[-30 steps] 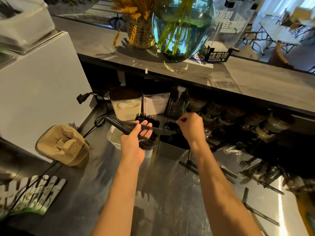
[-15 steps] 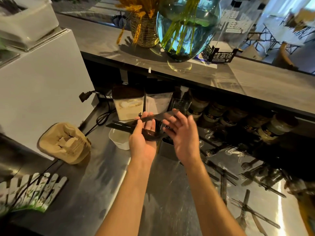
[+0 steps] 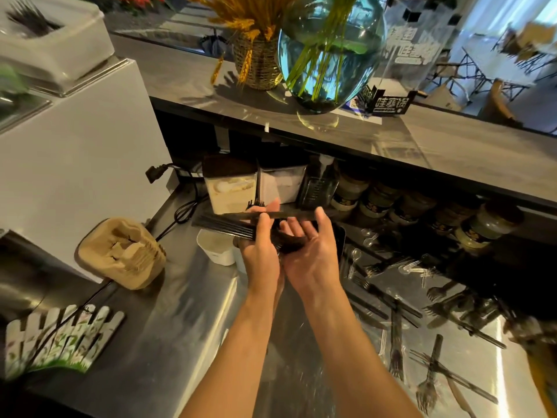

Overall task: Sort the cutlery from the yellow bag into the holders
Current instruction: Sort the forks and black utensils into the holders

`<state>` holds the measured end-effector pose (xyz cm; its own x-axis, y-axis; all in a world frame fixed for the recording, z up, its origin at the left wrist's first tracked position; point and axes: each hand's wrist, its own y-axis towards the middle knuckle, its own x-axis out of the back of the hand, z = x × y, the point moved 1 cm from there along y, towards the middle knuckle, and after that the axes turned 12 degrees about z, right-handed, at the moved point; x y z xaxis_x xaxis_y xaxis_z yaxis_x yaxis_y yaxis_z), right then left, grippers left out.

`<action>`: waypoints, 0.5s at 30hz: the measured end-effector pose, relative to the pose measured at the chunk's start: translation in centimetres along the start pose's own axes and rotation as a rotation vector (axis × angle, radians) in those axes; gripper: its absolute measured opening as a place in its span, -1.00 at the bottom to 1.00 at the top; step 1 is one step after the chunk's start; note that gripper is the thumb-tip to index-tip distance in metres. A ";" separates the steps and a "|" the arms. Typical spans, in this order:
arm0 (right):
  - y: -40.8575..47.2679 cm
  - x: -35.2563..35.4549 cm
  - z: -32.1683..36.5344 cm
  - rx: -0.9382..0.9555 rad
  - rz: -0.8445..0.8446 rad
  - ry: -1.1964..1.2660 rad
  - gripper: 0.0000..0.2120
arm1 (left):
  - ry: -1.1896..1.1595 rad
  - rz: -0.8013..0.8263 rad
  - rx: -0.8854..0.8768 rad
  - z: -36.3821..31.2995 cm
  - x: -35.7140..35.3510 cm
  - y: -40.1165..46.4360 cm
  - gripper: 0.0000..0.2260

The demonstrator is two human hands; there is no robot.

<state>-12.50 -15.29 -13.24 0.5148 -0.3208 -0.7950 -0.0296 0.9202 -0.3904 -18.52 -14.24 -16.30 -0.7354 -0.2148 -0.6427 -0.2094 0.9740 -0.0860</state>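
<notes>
My left hand (image 3: 260, 251) grips a bundle of black plastic cutlery (image 3: 224, 226) whose handles stick out to the left. A black knife (image 3: 289, 214) lies across the top of the bundle, pinched between my left thumb and the fingertips of my right hand (image 3: 313, 254). Both hands hover over the holders, hiding most of them: a white holder (image 3: 215, 247) shows at the left and a dark one's edge (image 3: 342, 236) at the right. Loose black and clear cutlery (image 3: 398, 300) is scattered on the steel counter to the right. The yellow bag (image 3: 542, 375) shows only at the right edge.
A tan cardboard cup carrier (image 3: 120, 254) and a small white picket fence (image 3: 57, 342) sit at the left. Two clear containers (image 3: 229, 188) and a row of jars (image 3: 422, 209) line the back under the grey shelf (image 3: 452, 152). A white machine (image 3: 69, 158) stands at the left.
My right hand left the dark holder and came back to the bundle, where it now pinches the knife. Both hands have risen slightly above the holders.
</notes>
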 end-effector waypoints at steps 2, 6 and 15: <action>0.4 -0.6 0.8 0.029 -0.017 -0.008 -0.74 | 0.048 0.071 0.002 0.6 0.2 -0.6 -0.85; 1.7 -0.9 1.8 0.062 -0.238 -0.065 -0.84 | -0.101 0.162 0.033 2.0 0.5 -1.2 -0.92; 4.6 0.9 4.8 0.386 -0.359 -0.015 -0.76 | -0.174 0.384 0.083 2.3 -0.5 -2.2 -0.73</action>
<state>-8.01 -10.24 -13.54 0.4469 -0.6305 -0.6347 0.4673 0.7695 -0.4354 -16.22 -16.07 -17.54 -0.6289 0.1726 -0.7581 0.1161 0.9850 0.1279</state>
